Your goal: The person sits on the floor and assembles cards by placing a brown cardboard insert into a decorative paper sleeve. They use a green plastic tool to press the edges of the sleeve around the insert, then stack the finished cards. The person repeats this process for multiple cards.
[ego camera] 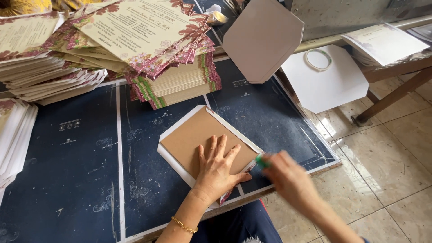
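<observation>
My left hand [216,170] lies flat, fingers spread, on a brown cardboard square [198,135] that rests on a white sheet [167,153] with its edges showing around the board. My right hand [288,177], blurred by motion, is at the board's right corner and grips a small green object [261,161], likely a glue stick or pen. A floral printed edge [227,195] peeks out beneath my left palm. The work lies on a dark blue table top [76,171].
Tall stacks of floral printed cards [148,49] stand at the back, with more white stacks [13,135] at the left edge. An octagonal white sheet [263,38] leans at the back right. Another white sheet with a tape ring [318,58] lies beside it. Tiled floor [387,157] is to the right.
</observation>
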